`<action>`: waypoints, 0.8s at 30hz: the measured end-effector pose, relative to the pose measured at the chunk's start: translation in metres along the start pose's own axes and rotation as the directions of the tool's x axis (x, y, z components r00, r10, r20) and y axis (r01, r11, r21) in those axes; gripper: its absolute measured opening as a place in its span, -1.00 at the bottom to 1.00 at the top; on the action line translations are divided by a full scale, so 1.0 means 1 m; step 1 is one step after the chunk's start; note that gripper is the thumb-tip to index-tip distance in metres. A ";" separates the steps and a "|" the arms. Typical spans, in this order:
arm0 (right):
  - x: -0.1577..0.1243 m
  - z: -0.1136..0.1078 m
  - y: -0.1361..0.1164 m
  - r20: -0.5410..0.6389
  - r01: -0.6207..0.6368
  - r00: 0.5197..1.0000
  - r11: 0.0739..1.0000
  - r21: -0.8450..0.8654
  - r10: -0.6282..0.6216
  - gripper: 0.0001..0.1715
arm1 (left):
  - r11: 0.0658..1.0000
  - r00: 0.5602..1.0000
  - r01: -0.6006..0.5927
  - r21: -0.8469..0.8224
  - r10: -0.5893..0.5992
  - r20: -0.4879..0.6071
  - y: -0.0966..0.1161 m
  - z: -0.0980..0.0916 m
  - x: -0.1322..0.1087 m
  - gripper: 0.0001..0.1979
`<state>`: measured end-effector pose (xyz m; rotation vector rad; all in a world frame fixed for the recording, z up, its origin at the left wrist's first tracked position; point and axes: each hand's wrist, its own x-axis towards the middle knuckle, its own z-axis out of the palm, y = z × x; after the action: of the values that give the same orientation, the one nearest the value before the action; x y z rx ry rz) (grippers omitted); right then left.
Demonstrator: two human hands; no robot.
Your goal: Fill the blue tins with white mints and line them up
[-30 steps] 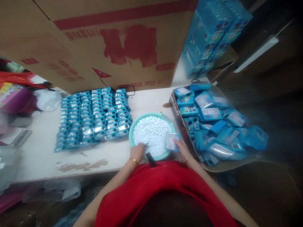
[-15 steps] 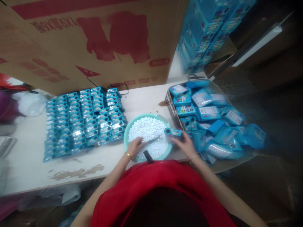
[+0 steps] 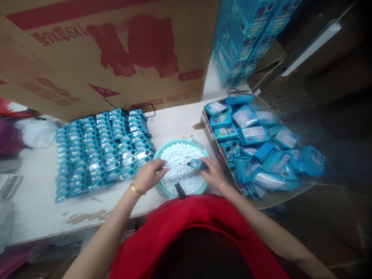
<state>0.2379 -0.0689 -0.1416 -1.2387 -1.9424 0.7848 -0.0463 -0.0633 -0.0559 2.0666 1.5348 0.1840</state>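
My right hand [image 3: 213, 173] grips a small blue printed box [image 3: 198, 164] over the right part of a mint-green basin [image 3: 159, 185]. Small white pellets [image 3: 181, 153] fill the basin. At its left rim is my left hand [image 3: 148, 175], thumb and fingers pinched together. Something pale or shiny may be between those fingertips, too small and blurred to make out. Left of that hand stand rows of small blue boxes [image 3: 95, 162], each with a dark round spot on its facing end.
A carton tray [image 3: 210, 133] heaped with blue packets [image 3: 254, 135] stands on the right. Behind the table rises a large cardboard box [image 3: 116, 50]. Scissors [image 3: 236, 91] lie near tall stacks of blue boxes [image 3: 244, 42]. A white bag [image 3: 36, 131] is far left.
My left hand has lifted out of the pellets and moved left to the basin's rim. My right hand has brought the blue box leftward over the pellets and turned it.
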 end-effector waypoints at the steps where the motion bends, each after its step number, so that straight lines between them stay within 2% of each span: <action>1: 0.000 0.000 -0.001 -0.010 -0.003 1.000 1.000 0.000 0.003 -0.58 | 0.999 1.000 -0.002 0.033 0.001 0.013 0.001 -0.004 0.001 -0.69; 7: -0.003 -0.003 0.001 -0.026 0.016 1.000 0.999 -0.028 -0.016 -0.55 | 0.982 0.994 -0.025 0.189 0.004 0.110 0.014 -0.016 0.006 -0.69; 12: -0.007 0.002 0.002 0.019 0.043 0.999 0.997 -0.069 -0.041 -0.49 | 0.900 0.992 0.004 0.436 -0.060 0.114 0.046 -0.021 0.005 -0.71; 17: -0.015 0.014 0.007 0.018 0.069 0.998 0.995 -0.066 -0.068 -0.50 | 0.838 0.992 -0.088 0.538 0.025 0.123 0.072 -0.026 0.002 -0.72; 19: -0.017 0.016 0.008 0.030 0.060 0.998 0.997 -0.048 -0.058 -0.50 | 0.851 0.993 -0.096 0.516 0.049 0.103 0.070 -0.029 0.000 -0.71; 21: -0.020 0.016 0.008 0.044 0.012 0.999 1.000 0.009 -0.013 -0.50 | 0.874 0.999 -0.034 0.484 0.013 0.047 0.057 -0.028 -0.005 -0.71; 24: -0.024 0.013 0.005 0.040 -0.176 0.984 0.970 0.168 0.171 -0.54 | 0.869 0.983 0.169 0.466 -0.182 -0.016 0.017 -0.011 -0.016 -0.70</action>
<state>0.2371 -0.0907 -0.1584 -1.3108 -1.7609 1.0380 -0.0418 -0.0775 -0.0347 2.2476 1.8789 -0.3165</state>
